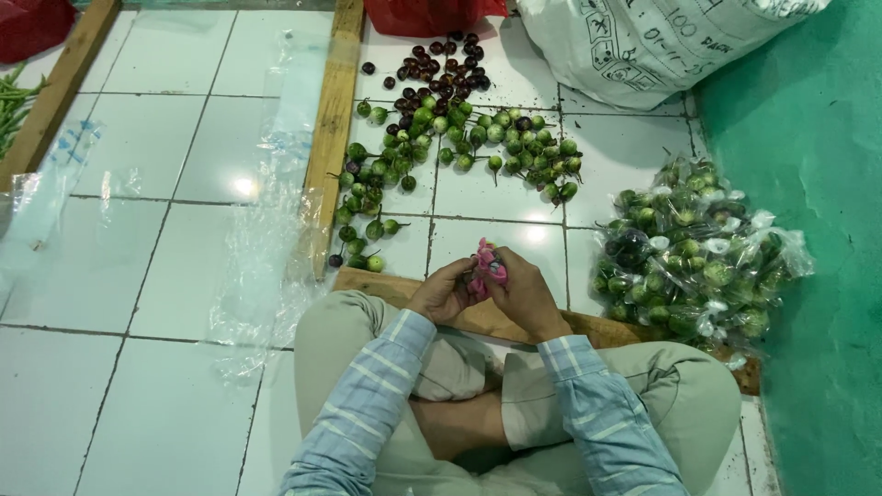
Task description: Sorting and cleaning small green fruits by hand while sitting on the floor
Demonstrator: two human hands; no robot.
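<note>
Both hands — left hand (445, 292), right hand (525, 296) — pinch pink bundle (488, 266) above lap | bagged eggplants (691, 250) piled at floor's right edge | loose eggplants (450, 138) remain unbagged ahead.

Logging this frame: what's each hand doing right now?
Left hand: closed on the pink bundle.
Right hand: closed on the same bundle.
</note>
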